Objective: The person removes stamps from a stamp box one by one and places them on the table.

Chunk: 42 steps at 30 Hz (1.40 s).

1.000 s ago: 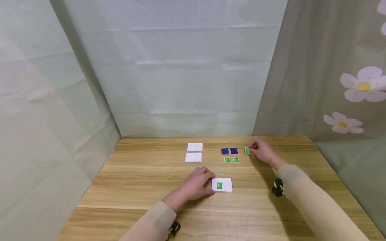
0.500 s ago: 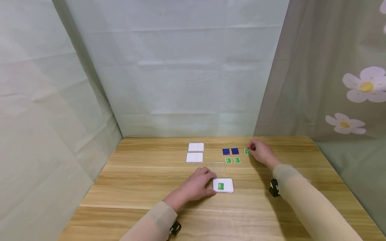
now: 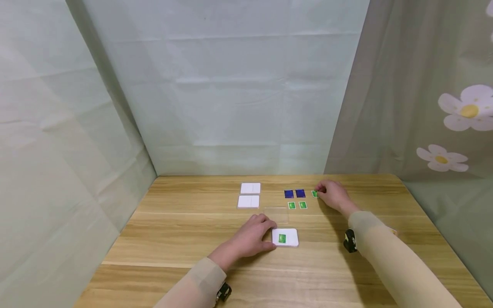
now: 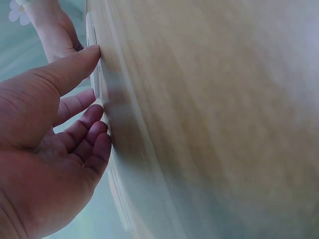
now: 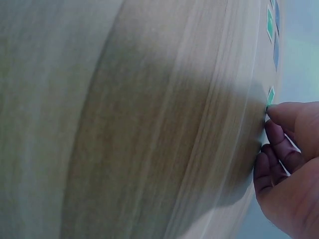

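Left hand (image 3: pixel 250 235): fingers spread from thumb, touching the left edge of the white card (image 3: pixel 292 237). Past the white card: two blue cards (image 3: pixel 300 193), markings too small to read. Farther right, right hand (image 3: pixel 334 196): fingers pinching a green card (image 3: pixel 314 194), partly covered. Right sleeve (image 3: pixel 396 254) mostly hides an orange item (image 3: pixel 393 231).

From my remote seat, the right hand (image 3: pixel 333 196) covers part of a green card (image 3: pixel 314 194), and the right sleeve (image 3: pixel 396 252) hides most of an orange-edged thing (image 3: pixel 393 231). I find the print on the blue cards (image 3: pixel 300 193) too small to read.
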{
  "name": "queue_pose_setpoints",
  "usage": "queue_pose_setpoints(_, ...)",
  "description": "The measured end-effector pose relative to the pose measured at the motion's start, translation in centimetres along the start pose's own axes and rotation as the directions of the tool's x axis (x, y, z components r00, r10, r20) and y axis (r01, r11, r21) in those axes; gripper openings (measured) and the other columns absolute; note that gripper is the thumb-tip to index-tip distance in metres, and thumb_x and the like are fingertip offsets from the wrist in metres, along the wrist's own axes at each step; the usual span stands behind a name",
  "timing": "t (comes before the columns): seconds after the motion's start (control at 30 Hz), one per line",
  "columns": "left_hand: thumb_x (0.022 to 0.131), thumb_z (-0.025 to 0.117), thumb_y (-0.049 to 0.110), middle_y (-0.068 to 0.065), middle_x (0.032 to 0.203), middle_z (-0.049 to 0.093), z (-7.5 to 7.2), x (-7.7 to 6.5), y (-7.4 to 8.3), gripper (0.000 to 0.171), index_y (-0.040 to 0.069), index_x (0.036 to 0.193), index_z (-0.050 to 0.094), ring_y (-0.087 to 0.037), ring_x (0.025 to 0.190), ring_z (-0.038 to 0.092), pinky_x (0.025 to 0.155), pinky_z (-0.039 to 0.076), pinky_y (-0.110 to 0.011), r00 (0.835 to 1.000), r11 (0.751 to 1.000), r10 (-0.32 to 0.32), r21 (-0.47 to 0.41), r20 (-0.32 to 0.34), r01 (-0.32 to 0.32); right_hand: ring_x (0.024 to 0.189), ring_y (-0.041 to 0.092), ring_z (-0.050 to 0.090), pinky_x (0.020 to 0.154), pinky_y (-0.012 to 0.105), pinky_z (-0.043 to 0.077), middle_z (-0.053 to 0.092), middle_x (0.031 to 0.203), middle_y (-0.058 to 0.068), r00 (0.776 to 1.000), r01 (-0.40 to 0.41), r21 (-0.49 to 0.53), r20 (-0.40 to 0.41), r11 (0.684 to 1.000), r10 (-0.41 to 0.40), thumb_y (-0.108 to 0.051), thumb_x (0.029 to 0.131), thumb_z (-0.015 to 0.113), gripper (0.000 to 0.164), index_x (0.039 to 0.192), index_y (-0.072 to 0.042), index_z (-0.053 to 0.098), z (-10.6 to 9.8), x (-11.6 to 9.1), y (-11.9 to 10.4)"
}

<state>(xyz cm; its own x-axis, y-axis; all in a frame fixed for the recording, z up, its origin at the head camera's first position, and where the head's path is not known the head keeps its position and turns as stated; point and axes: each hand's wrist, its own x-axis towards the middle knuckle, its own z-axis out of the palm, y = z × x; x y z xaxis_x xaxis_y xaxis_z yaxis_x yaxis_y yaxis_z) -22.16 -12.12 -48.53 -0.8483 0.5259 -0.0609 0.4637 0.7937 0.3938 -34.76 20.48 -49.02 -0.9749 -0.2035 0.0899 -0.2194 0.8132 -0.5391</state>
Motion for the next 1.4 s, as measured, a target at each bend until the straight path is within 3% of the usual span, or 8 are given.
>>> queue_pose_setpoints(0.2, 0.097, 0.088, 0.039, 0.0, 0.136, 0.063, 0.0, -0.1, 0.1, 0.054, 0.017, 0.144, 0.07, -0.017, 0.122, 0.053, 0.109, 0.05, -0.034, 1.0, 1.0, 0.003, -0.002, 0.0, -0.003, 0.106, 0.038, 0.065, 0.1, 0.059, 0.052, 0.073, 0.111, 0.018, 1.0, -0.009, -0.005, 0.004, 1.0, 0.009, -0.003, 0.105, 0.07, 0.011, 0.114, 0.002, 0.075, -0.2, -0.3, -0.2)
queue_pose_setpoints(0.7, 0.096, 0.089, 0.037, -0.001, 0.137, 0.063, -0.2, -0.3, 0.2, 0.054, 0.016, 0.143, 0.071, -0.018, 0.123, 0.054, 0.11, 0.051, -0.036, 1.0, 1.0, 0.01, -0.013, -0.004, -0.01, 0.115, 0.041, 0.069, 0.1, 0.058, 0.058, 0.074, 0.12, 0.021, 0.999, 0.027, 0.127, -0.034, 0.991, -0.023, -0.008, 0.107, 0.071, 0.024, 0.127, 0.005, 0.072, 0.0, -2.1, -1.1)
queue_pose_setpoints(0.97, 0.096, 0.089, 0.037, -0.001, 0.137, 0.063, -0.2, -0.3, 0.2, 0.054, 0.016, 0.142, 0.071, -0.019, 0.123, 0.054, 0.11, 0.051, -0.036, 1.0, 1.0, 0.013, -0.011, -0.008, -0.013, 0.116, 0.04, 0.07, 0.1, 0.059, 0.059, 0.074, 0.124, 0.019, 0.998, 0.056, 0.121, -0.029, 0.991, -0.053, -0.013, 0.106, 0.075, 0.028, 0.129, 0.003, 0.073, 0.4, -4.5, -3.6)
queue_pose_setpoints(1.17, 0.097, 0.089, 0.037, -0.001, 0.137, 0.063, -0.3, -0.3, 0.2, 0.054, 0.016, 0.142, 0.07, -0.019, 0.122, 0.054, 0.109, 0.051, -0.037, 1.0, 1.0, 0.019, -0.01, -0.006, -0.019, 0.113, 0.034, 0.069, 0.1, 0.057, 0.058, 0.074, 0.117, 0.011, 0.995, 0.104, 0.089, -0.005, 0.991, -0.104, -0.013, 0.103, 0.079, 0.021, 0.121, -0.001, 0.077, 1.0, -6.4, -5.7)
queue_pose_setpoints(1.4, 0.097, 0.088, 0.038, -0.001, 0.136, 0.063, -0.3, -0.3, 0.2, 0.053, 0.015, 0.142, 0.071, -0.018, 0.121, 0.054, 0.108, 0.051, -0.036, 1.0, 1.0, 0.027, -0.007, -0.006, -0.027, 0.102, 0.022, 0.066, 0.091, 0.046, 0.059, 0.072, 0.109, 0.0, 0.992, 0.117, 0.123, 0.039, 0.985, -0.123, -0.011, 0.1, 0.082, 0.015, 0.114, -0.009, 0.079, 2.1, -8.6, -7.5)
